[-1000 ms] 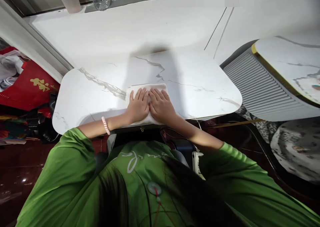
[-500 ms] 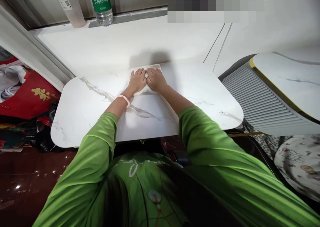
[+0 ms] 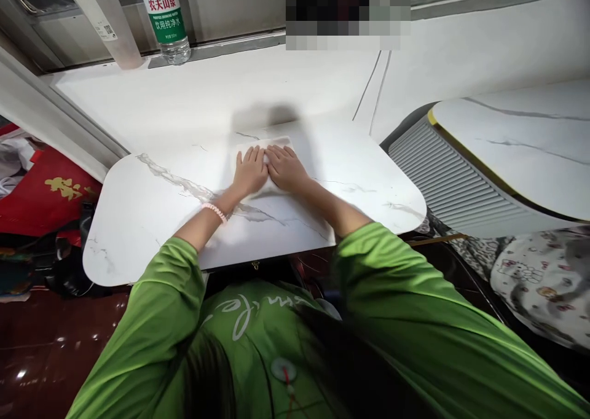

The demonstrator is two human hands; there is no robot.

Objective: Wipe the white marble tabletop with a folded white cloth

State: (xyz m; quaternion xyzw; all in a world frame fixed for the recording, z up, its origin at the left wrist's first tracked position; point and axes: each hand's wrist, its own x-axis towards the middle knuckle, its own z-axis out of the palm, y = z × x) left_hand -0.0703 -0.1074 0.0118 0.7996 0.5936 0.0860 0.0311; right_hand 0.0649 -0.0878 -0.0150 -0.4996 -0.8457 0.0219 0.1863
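My left hand lies flat, fingers stretched forward, on a white cloth. Beside it, my right hand presses on the same cloth with its fingers also extended. The thumbs meet or nearly meet in the middle. Under both palms the cloth is partly hidden, and its far edge shows just past the fingertips. It rests on a white marble-patterned tabletop with rounded corners. A pink coiled band circles my left wrist.
At the back left, a water bottle and a tall translucent bottle stand on the ledge. A red bag is at the left. To the right is another marble-topped piece with ribbed sides. A patterned white cushion-like thing lies below it.
Both hands and the cloth have slid back across the tabletop toward my body, away from its wall-side edge. The view has shifted slightly. Both hands stay flat on the cloth.
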